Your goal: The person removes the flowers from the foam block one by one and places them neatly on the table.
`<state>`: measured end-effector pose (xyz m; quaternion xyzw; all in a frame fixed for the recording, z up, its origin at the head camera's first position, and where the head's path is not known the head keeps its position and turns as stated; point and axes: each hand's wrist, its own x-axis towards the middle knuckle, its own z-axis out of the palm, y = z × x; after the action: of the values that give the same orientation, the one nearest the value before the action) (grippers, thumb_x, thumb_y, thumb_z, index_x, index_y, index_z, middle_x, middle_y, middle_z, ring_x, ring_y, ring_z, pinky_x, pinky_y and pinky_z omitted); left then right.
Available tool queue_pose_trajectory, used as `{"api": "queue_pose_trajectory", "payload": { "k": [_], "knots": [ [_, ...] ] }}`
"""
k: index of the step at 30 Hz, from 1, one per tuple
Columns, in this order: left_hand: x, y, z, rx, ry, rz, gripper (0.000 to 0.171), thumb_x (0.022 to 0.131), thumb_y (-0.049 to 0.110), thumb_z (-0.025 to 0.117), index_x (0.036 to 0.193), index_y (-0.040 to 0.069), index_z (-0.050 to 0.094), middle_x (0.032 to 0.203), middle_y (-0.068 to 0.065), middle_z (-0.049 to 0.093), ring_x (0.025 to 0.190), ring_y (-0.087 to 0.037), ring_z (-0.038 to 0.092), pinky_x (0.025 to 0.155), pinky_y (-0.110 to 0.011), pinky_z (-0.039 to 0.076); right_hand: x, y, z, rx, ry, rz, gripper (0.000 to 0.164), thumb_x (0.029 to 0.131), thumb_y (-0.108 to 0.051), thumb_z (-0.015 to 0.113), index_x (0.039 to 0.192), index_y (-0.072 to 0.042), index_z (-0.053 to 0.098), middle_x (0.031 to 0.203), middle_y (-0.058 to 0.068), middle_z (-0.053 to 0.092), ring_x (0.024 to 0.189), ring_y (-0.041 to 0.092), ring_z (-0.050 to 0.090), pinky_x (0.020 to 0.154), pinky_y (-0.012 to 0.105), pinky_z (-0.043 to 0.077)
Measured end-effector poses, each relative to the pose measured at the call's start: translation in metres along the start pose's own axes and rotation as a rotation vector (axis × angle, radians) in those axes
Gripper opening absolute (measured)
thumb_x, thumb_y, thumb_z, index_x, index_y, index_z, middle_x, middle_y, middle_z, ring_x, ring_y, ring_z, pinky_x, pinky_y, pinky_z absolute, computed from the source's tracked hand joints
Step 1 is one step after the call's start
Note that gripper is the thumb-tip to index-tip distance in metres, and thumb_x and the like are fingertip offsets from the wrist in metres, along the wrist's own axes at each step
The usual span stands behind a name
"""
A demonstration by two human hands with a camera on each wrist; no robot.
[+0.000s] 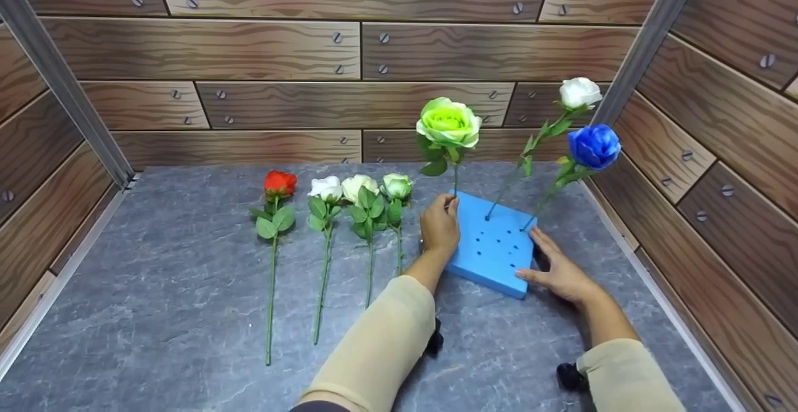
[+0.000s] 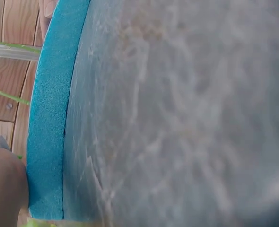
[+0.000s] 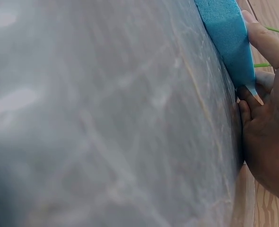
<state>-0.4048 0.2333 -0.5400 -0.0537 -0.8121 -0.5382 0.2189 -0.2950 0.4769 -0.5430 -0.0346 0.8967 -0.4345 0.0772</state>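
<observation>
My left hand [image 1: 440, 226] pinches the stem of a light green rose [image 1: 449, 124] low down, at the back left corner of a blue foam block [image 1: 492, 284]. The rose stands upright, its stem's lower end hidden by the fingers. At the block's right side, my right hand [image 1: 564, 273] holds the edge, thumb on the front part and fingers toward the back corner. A white rose [image 1: 580, 93] and a blue rose [image 1: 594, 146] stand in holes of the block, both leaning right. In the right wrist view, fingers [image 3: 267, 45] grip the block's end.
Left of the block, a red rose [image 1: 280, 183], a white rose [image 1: 326, 189], a cream rose [image 1: 360, 189] and a pale green-white rose [image 1: 396, 186] lie in a row on the grey marbled table [image 1: 187, 312]. Wood-patterned walls [image 1: 280, 50] enclose the back and sides.
</observation>
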Motion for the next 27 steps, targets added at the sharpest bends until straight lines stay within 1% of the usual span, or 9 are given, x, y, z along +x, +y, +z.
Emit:
{"api": "queue_pose_trajectory", "payload": {
  "k": [5, 10, 15, 18, 19, 21, 25, 26, 27],
  "knots": [
    [0.002, 0.000, -0.001, 0.007, -0.009, -0.018, 0.017, 0.107, 0.021, 0.069, 0.112, 0.010, 0.081, 0.106, -0.007, 0.085, 0.096, -0.024, 0.081, 0.083, -0.037, 0.066, 0.002, -0.001, -0.001, -0.010, -0.005, -0.011, 0.112, 0.097, -0.031, 0.083, 0.176, -0.012, 0.006, 0.182, 0.023, -0.008, 0.164, 0.059, -0.006, 0.127, 0.084, 0.006],
    [-0.001, 0.003, -0.004, 0.012, -0.041, -0.040, 0.020, 0.108, 0.024, 0.067, 0.115, 0.012, 0.081, 0.107, -0.006, 0.085, 0.094, -0.022, 0.080, 0.080, -0.034, 0.065, 0.001, -0.002, -0.001, -0.022, -0.011, -0.007, 0.112, 0.098, -0.034, 0.083, 0.176, -0.012, 0.004, 0.182, 0.023, -0.009, 0.164, 0.060, -0.007, 0.127, 0.084, 0.005],
    [-0.003, 0.006, -0.004, 0.005, -0.045, -0.023, 0.020, 0.109, 0.022, 0.067, 0.116, 0.011, 0.081, 0.107, -0.007, 0.085, 0.094, -0.024, 0.080, 0.080, -0.035, 0.065, -0.001, 0.001, -0.002, -0.006, -0.010, 0.012, 0.112, 0.099, -0.032, 0.082, 0.176, -0.013, 0.003, 0.182, 0.023, -0.011, 0.164, 0.059, -0.009, 0.127, 0.084, 0.004],
    [-0.004, 0.005, -0.003, 0.006, -0.030, -0.009, 0.019, 0.108, 0.021, 0.067, 0.115, 0.010, 0.081, 0.107, -0.008, 0.085, 0.094, -0.023, 0.081, 0.079, -0.035, 0.066, -0.002, 0.002, -0.001, 0.004, -0.009, 0.018, 0.113, 0.098, -0.031, 0.083, 0.176, -0.013, 0.002, 0.182, 0.023, -0.011, 0.164, 0.059, -0.009, 0.127, 0.084, 0.005],
    [-0.003, -0.002, 0.004, 0.006, -0.016, 0.015, 0.020, 0.109, 0.024, 0.067, 0.114, 0.011, 0.081, 0.106, -0.006, 0.085, 0.093, -0.021, 0.080, 0.078, -0.034, 0.065, -0.002, 0.002, -0.001, 0.004, -0.012, 0.016, 0.113, 0.098, -0.031, 0.083, 0.176, -0.013, 0.002, 0.182, 0.023, -0.011, 0.164, 0.060, -0.009, 0.127, 0.084, 0.005],
    [-0.003, -0.003, 0.004, 0.008, -0.006, 0.027, 0.019, 0.108, 0.023, 0.068, 0.113, 0.010, 0.081, 0.105, -0.006, 0.085, 0.091, -0.020, 0.080, 0.077, -0.034, 0.065, -0.001, 0.002, 0.000, 0.005, -0.015, 0.017, 0.114, 0.098, -0.031, 0.083, 0.176, -0.013, 0.002, 0.182, 0.023, -0.011, 0.164, 0.059, -0.009, 0.127, 0.084, 0.005],
    [-0.003, -0.004, 0.003, 0.007, 0.003, 0.046, 0.019, 0.108, 0.023, 0.067, 0.112, 0.011, 0.081, 0.105, -0.006, 0.085, 0.093, -0.020, 0.081, 0.078, -0.033, 0.066, 0.001, 0.002, -0.001, -0.001, -0.018, 0.010, 0.114, 0.098, -0.032, 0.083, 0.176, -0.013, 0.002, 0.182, 0.023, -0.011, 0.164, 0.059, -0.009, 0.127, 0.084, 0.005],
    [-0.004, 0.003, -0.004, 0.006, -0.003, 0.031, 0.017, 0.108, 0.019, 0.068, 0.112, 0.009, 0.081, 0.106, -0.008, 0.085, 0.094, -0.023, 0.081, 0.079, -0.034, 0.066, 0.002, 0.002, -0.002, -0.004, -0.020, 0.007, 0.114, 0.098, -0.033, 0.083, 0.176, -0.013, 0.002, 0.182, 0.022, -0.011, 0.164, 0.059, -0.009, 0.127, 0.084, 0.004],
    [-0.004, 0.003, -0.004, 0.008, 0.004, 0.037, 0.017, 0.108, 0.018, 0.068, 0.112, 0.009, 0.081, 0.106, -0.008, 0.085, 0.095, -0.023, 0.082, 0.080, -0.034, 0.066, 0.003, 0.001, -0.002, -0.006, -0.021, 0.005, 0.113, 0.098, -0.034, 0.082, 0.176, -0.014, 0.002, 0.182, 0.022, -0.012, 0.164, 0.059, -0.010, 0.127, 0.084, 0.004]
  ]
}}
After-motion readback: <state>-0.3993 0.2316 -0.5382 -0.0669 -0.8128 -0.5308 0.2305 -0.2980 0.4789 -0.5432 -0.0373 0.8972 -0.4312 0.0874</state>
